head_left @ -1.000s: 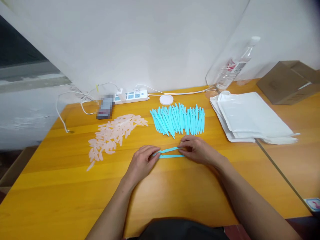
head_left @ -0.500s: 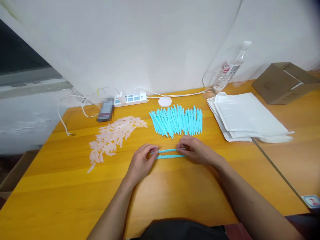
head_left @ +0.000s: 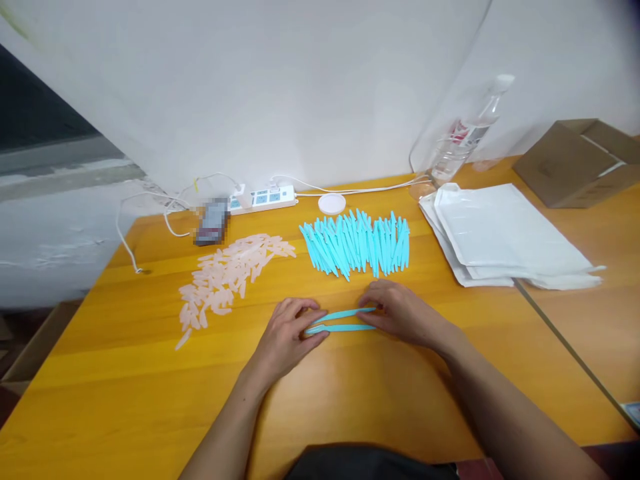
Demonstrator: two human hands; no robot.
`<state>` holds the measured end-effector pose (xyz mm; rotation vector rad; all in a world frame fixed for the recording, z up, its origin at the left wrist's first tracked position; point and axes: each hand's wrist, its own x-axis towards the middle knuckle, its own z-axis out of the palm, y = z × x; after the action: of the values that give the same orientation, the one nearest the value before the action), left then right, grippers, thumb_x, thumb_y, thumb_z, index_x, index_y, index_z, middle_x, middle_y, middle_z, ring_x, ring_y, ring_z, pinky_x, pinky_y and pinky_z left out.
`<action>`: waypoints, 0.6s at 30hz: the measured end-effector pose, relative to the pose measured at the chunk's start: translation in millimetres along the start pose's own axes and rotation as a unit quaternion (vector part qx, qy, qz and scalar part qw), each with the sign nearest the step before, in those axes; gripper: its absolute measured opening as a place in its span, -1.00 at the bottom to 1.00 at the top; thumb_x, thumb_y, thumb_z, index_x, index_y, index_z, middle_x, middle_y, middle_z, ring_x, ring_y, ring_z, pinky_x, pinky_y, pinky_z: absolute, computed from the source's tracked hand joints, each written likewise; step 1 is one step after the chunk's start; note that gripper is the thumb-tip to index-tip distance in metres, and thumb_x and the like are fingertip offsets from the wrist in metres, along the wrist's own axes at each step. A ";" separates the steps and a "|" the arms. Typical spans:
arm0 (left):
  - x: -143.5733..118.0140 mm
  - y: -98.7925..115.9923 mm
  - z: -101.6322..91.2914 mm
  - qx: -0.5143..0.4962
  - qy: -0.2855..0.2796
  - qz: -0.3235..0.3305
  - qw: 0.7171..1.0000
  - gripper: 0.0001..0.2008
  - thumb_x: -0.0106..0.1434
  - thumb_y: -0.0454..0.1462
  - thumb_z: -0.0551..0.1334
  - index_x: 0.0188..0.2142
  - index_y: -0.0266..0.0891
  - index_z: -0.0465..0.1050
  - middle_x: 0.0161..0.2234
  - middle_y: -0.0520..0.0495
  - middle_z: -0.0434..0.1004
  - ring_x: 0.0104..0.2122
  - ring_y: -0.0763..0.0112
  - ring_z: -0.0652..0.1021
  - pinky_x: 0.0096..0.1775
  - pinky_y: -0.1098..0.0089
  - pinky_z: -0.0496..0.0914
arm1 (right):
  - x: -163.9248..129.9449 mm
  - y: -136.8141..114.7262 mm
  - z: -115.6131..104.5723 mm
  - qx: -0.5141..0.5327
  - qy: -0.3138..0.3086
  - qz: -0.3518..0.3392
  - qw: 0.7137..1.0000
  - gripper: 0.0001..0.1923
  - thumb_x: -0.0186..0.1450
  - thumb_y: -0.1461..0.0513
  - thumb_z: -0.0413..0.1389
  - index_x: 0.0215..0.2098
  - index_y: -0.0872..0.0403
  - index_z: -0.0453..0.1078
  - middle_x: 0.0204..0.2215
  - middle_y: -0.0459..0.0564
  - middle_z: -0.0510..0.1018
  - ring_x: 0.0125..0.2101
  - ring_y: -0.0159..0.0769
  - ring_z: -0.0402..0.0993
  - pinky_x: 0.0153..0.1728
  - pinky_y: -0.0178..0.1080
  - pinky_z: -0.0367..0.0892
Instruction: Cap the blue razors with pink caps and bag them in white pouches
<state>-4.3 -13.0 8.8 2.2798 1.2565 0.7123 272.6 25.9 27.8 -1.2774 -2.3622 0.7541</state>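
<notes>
Two thin turquoise plastic sticks (head_left: 345, 321) lie nearly side by side on the orange wooden table (head_left: 125, 373), between my hands. My left hand (head_left: 287, 337) pinches their left ends, where the tips meet. My right hand (head_left: 403, 312) holds their right ends, fingers curled over them. Just beyond lies a row of many more turquoise sticks (head_left: 357, 241). To the left of that row is a loose heap of pale pink translucent caps (head_left: 225, 277).
A stack of white bags (head_left: 500, 233) lies at the right, with a clear water bottle (head_left: 467, 137) and a cardboard box (head_left: 580, 160) behind. A power strip (head_left: 263, 197), white cables, a round white lid (head_left: 332, 203) and a blurred dark object (head_left: 213, 220) sit by the wall.
Both hands have drawn the two sticks slightly nearer to me. The sticks, parallel half a second ago, now meet at the left ends and spread slightly at the right.
</notes>
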 end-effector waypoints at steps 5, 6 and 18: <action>2.8 -2.2 5.4 -0.006 -0.009 -0.002 1.000 -0.76 0.34 -0.22 0.31 0.00 -0.05 0.57 -0.08 -0.12 0.58 -0.07 0.23 0.52 -0.03 0.19 0.37 | 21.0 4.7 -2.2 -0.036 0.138 0.103 0.984 -0.80 0.35 0.13 0.18 -0.34 0.05 0.57 -0.41 -0.01 0.61 -0.41 -0.28 0.51 -0.37 -0.27 0.30; 3.5 -1.5 5.4 -0.008 -0.011 -0.004 1.000 -0.76 0.34 -0.22 0.31 0.00 -0.05 0.57 -0.08 -0.12 0.58 -0.07 0.23 0.53 -0.03 0.19 0.37 | 28.9 5.9 -3.9 -0.061 0.150 0.128 0.979 -0.77 0.35 0.10 0.18 -0.34 0.06 0.57 -0.41 0.00 0.62 -0.39 -0.25 0.52 -0.35 -0.26 0.30; -7.3 -20.4 -44.2 -0.011 0.105 -0.092 0.990 -0.77 0.36 -0.19 0.28 -0.01 -0.07 0.57 -0.08 -0.11 0.59 -0.07 0.26 0.57 0.00 0.24 0.43 | 102.0 24.8 -8.1 -0.159 0.082 0.281 0.943 -0.69 0.34 0.12 0.10 -0.13 0.11 0.60 -0.23 0.19 0.69 -0.14 -0.03 0.61 -0.14 -0.16 0.39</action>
<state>-48.1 -3.6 29.1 2.0792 1.5235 0.9122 239.0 125.6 24.6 -2.1126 -2.0474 0.3883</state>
